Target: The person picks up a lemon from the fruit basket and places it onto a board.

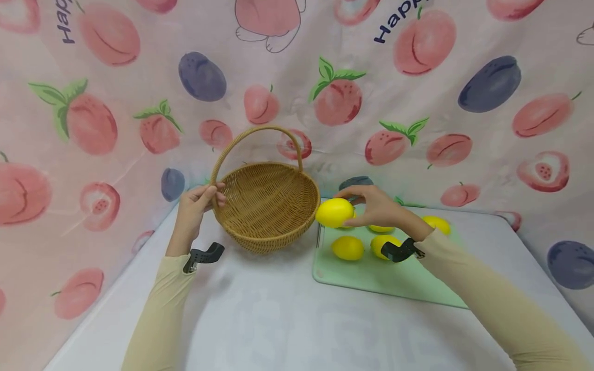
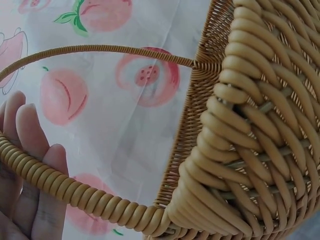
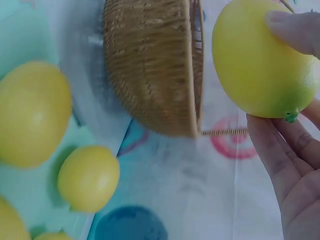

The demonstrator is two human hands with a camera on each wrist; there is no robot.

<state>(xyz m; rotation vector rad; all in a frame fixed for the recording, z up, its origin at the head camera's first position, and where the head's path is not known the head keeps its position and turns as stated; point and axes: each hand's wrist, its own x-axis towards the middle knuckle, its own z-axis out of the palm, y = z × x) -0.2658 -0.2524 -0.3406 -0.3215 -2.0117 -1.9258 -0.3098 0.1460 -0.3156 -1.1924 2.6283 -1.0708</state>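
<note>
A brown wicker basket [image 1: 266,206] with an arched handle stands at the middle of the table, its hollow facing me. My left hand [image 1: 194,210] grips the handle's left side low down, close to the rim; in the left wrist view the fingers [image 2: 32,125] go around the wrapped handle [image 2: 75,192]. In my right hand [image 1: 377,208] is a yellow lemon [image 1: 335,213], pinched between thumb and fingers just right of the basket's rim. The right wrist view shows this lemon [image 3: 262,57] with a greenish tip. The inside of the basket holds nothing that I can see.
A pale green cutting board [image 1: 371,281] lies on the white table [image 1: 260,314], right of the basket. Several more lemons rest on it, among them a front lemon [image 1: 348,248] and a far-right lemon [image 1: 437,224]. A fruit-printed cloth [image 1: 278,77] hangs behind.
</note>
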